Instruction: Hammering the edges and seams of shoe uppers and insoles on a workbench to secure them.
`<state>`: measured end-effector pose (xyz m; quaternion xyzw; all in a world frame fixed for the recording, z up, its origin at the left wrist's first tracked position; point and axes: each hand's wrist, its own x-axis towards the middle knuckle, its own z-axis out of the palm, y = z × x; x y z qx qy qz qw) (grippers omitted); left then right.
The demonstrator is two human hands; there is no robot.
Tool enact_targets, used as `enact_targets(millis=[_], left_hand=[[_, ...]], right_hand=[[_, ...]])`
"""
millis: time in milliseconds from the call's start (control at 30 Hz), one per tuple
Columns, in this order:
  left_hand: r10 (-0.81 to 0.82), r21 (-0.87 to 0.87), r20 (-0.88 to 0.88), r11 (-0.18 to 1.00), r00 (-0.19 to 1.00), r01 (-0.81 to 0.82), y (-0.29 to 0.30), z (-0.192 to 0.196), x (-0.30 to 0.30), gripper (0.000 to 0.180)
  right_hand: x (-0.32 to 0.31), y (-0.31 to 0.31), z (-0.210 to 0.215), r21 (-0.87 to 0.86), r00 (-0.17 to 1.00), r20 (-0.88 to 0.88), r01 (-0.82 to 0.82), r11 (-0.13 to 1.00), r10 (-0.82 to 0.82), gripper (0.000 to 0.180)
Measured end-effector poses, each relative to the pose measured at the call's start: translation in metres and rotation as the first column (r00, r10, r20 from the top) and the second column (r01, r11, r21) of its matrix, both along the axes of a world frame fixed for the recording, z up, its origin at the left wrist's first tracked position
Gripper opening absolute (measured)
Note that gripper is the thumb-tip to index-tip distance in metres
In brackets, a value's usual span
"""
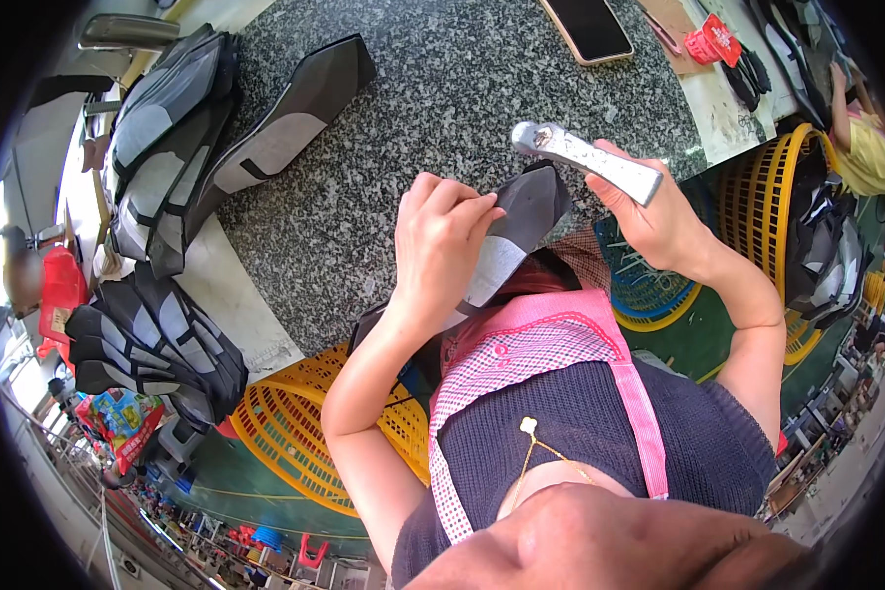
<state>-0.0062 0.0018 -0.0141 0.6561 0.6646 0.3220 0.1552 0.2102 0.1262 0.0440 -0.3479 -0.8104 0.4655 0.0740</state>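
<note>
Grey-black shoe upper [521, 221] is pinched in the left hand [442, 246] grip (right hand [654, 221] clasps a metal hammer [585, 157]).

Shoe workshop, stacked shoe uppers [157, 339], yellow baskets [285, 423]

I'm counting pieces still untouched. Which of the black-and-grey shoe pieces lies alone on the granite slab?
The long piece near the slab's upper left edge; the others sit stacked beside the slab or in the left hand.

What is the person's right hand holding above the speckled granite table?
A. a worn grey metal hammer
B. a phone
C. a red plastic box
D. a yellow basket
A: the right hand grips a worn grey metal hammer raised over the speckled granite table.
</note>
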Motion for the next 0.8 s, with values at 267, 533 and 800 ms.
enact_targets(millis=[267,533,800], left_hand=[[-0.089,-0.010,-0.245,0.996,0.965,0.090,-0.007,0.008,0.010,0.023],[-0.067,-0.011,-0.238,0.998,0.969,0.066,-0.007,0.007,0.009,0.021],[0.020,-0.081,0.028,0.997,0.999,-0.018,-0.016,0.004,0.006,0.018]], right_hand=[[-0.004,0.004,-0.008,0.036,0.999,0.013,-0.030,0.999,0.030,0.015],[-0.004,0.002,-0.006,-0.021,0.992,-0.014,-0.123,0.992,0.122,0.016],[-0.009,0.015,-0.016,0.017,0.972,0.065,-0.228,0.974,0.226,0.019]])
